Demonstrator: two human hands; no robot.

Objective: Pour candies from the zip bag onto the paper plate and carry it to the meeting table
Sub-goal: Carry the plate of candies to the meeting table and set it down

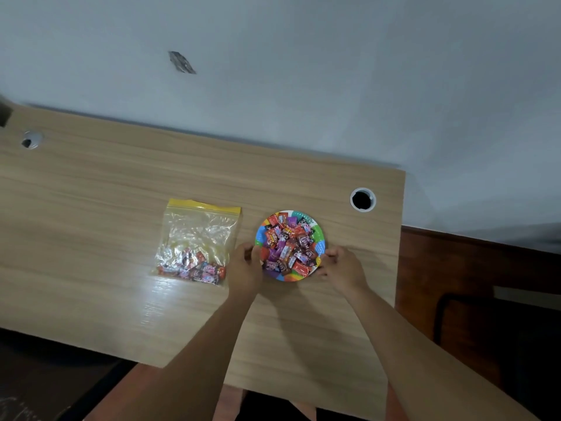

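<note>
**Plate's loaded, hands going in for the lift**

Wood-grain counter (121, 208) is sitting against a plain pale wall, with a round cable hole (362, 199) near its far right corner and another one way off to the left. Only one view to go on, the head camera looking down, so here goes.

The paper plate (315, 230), rainbow rim, is resting flat on the counter and heaped with wrapped candies (288, 247). The zip bag (197, 241) is lying flat just to its left, not touching it, yellow strip pointing away, and a few candies are sitting in its near end.

The left hand (246, 268) is pressing up against the plate's left edge, fingers curled at the rim. The right hand (343, 267) is doing the same at the near-right edge. Both are looking half-closed around the rim, but I can't tell if they've actually got a pinch on it or are just touching.

My read: pouring is basically finished and the pick-up is starting. The next move is needing fingers under both sides and a level lift, since a flimsy plate piled this high could sag and spill.
</note>
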